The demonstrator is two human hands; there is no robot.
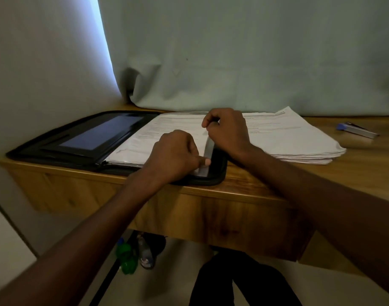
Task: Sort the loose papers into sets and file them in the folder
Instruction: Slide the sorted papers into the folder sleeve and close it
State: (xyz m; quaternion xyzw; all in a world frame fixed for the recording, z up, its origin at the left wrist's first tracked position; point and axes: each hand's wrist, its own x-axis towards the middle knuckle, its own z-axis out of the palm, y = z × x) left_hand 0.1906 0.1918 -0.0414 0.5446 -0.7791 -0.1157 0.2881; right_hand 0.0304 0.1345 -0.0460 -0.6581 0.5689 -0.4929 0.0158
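Observation:
A black zip folder (56, 140) lies open on the wooden desk (365, 164), with printed sheets (154, 133) resting on its right half. My left hand (176, 155) pinches the near right edge of those sheets with thumb and curled fingers. My right hand (229, 131) grips the same right edge farther back, where the paper curls upward. A thick stack of loose printed papers (295, 138) sits on the desk just right of the folder, partly hidden behind my right wrist.
A blue and silver stapler-like item (356, 131) lies at the desk's far right. A pale curtain (233, 51) hangs behind the desk. Under the desk stand a green bottle (127, 257) and a dark bottle (146, 255).

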